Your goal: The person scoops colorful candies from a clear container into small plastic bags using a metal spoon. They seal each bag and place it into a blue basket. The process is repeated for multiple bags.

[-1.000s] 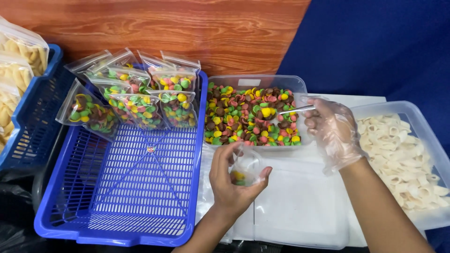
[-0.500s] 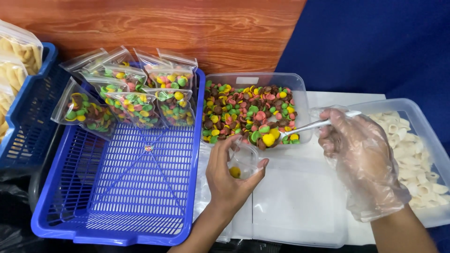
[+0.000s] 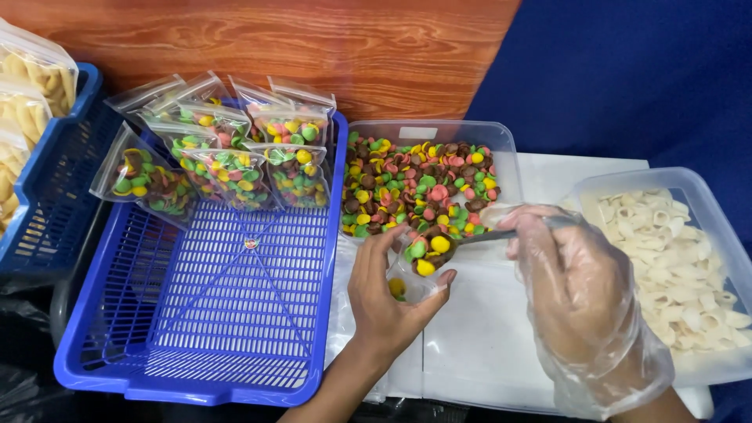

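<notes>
The left hand (image 3: 388, 301) pinches a small clear bag (image 3: 409, 280) open near the tabletop's front edge, just right of the blue tray (image 3: 235, 313), and the gloved right hand (image 3: 583, 290), closed on a spoon (image 3: 439, 247), has come in from the right since half a second ago. The spoon's heaped load now hangs over the bag's mouth. Behind lies the candy tub (image 3: 427, 184); filled bags (image 3: 227, 157) crowd the tray's far edge, its front bare.

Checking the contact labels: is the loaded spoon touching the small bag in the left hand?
Cannot tell. In the head view the spoon of coloured snacks sits right at the mouth of the small clear bag held by the left hand; they overlap, and no gap or contact shows plainly.
</notes>
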